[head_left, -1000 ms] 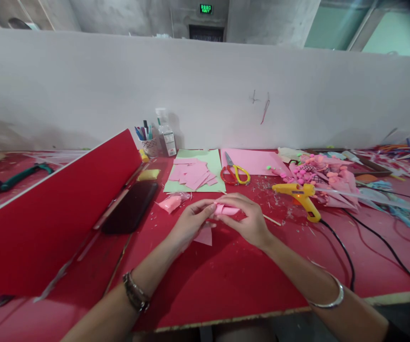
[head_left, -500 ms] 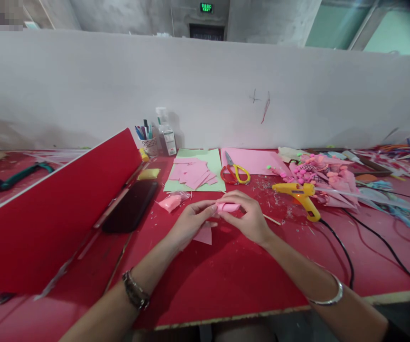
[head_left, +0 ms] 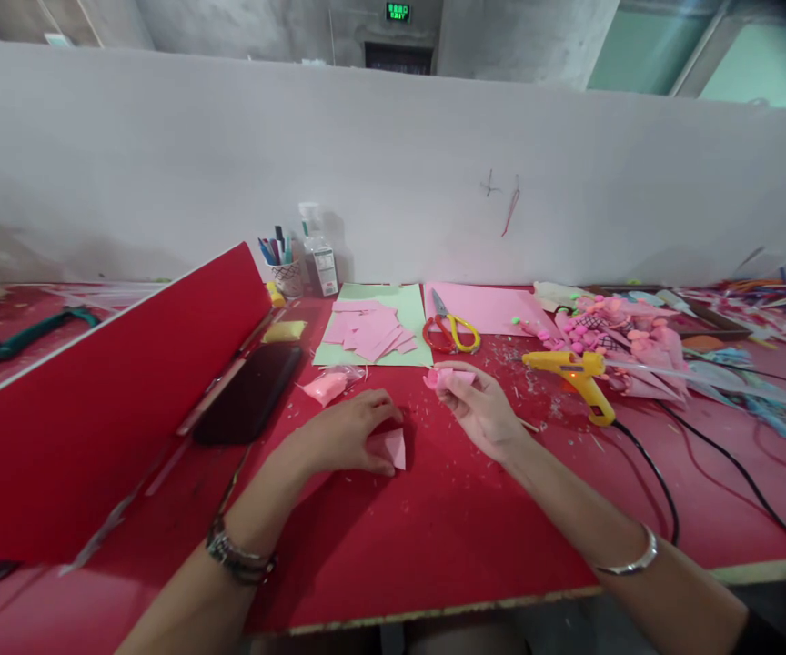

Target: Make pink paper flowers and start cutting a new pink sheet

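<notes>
Pinched between the thumb and fingers of my right hand (head_left: 485, 414) is a curled piece of pink paper (head_left: 453, 377), lifted above the red table. My left hand (head_left: 352, 432) is low over the tabletop, its fingers bent and apart. A small flat piece of pink paper (head_left: 394, 448) lies by its fingertips, partly covered by them. I cannot tell whether they touch it. A thin wooden stick (head_left: 529, 425) shows beside my right wrist. Just beyond my left hand lies a clear bag with something pink in it (head_left: 327, 386).
Cut pink papers (head_left: 369, 329) lie on a green sheet (head_left: 415, 309). Scissors (head_left: 452, 334) rest beside them. A yellow glue gun (head_left: 574, 371) with a trailing cord is at right, near pink pompom pieces (head_left: 625, 337). A phone (head_left: 253, 396) and a red upright board (head_left: 126, 400) are at left.
My left hand has let go of the curled pink paper and moved down and left to the flat piece. My right hand keeps the curled paper and has turned slightly.
</notes>
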Action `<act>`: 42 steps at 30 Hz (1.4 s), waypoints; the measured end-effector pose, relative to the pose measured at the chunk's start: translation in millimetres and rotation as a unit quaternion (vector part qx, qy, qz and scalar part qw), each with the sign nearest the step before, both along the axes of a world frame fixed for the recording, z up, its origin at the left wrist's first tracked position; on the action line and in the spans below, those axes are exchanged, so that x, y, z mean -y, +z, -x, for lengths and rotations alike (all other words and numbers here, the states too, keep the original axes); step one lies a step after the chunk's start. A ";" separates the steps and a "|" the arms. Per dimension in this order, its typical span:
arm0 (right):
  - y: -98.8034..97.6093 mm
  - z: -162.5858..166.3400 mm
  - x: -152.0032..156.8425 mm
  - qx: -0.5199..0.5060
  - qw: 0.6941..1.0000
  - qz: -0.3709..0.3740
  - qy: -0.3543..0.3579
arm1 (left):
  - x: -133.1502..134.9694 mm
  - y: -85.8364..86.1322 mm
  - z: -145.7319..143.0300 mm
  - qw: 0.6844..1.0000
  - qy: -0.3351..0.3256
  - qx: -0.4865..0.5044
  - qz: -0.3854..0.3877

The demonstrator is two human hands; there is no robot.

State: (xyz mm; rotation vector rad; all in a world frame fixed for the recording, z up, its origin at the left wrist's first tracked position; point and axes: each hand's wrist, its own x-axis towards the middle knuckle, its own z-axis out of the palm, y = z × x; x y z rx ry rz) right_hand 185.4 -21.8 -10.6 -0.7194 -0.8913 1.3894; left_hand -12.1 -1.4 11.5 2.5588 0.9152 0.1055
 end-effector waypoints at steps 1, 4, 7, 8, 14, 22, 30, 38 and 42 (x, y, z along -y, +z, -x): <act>0.5 -0.4 0.1 -0.019 1.000 0.007 0.009 | 0.4 -0.5 -0.5 1.000 0.004 -0.008 0.003; 1.8 -1.6 0.8 -0.056 0.997 0.020 0.041 | 1.4 -0.1 -2.2 1.000 0.013 -0.023 0.016; 2.3 -2.0 1.7 -0.066 0.996 0.025 0.063 | 1.1 0.5 -2.7 0.999 0.019 -0.022 0.025; 2.4 -1.9 2.1 -0.064 0.995 0.024 0.068 | 0.8 0.1 -2.7 0.999 0.018 -0.019 0.028; 2.3 -1.6 2.7 -0.058 0.995 0.005 0.081 | -1.6 -11.6 -4.6 1.000 0.021 -0.014 -0.001; 4.2 -3.8 6.2 -0.023 0.992 -0.003 0.122 | 2.9 -19.2 -13.7 0.992 0.065 0.064 -0.088; 4.6 0.7 9.4 0.049 0.994 -0.038 0.087 | 12.7 -18.4 -30.4 0.963 0.097 0.240 -0.077; -2.4 3.9 8.2 0.106 0.991 -0.078 0.033 | 11.9 -22.8 -29.1 0.958 0.181 0.179 -0.133; -3.8 3.6 8.3 0.186 0.976 -0.114 -0.005 | 13.2 -21.6 -29.7 0.960 0.189 0.146 -0.144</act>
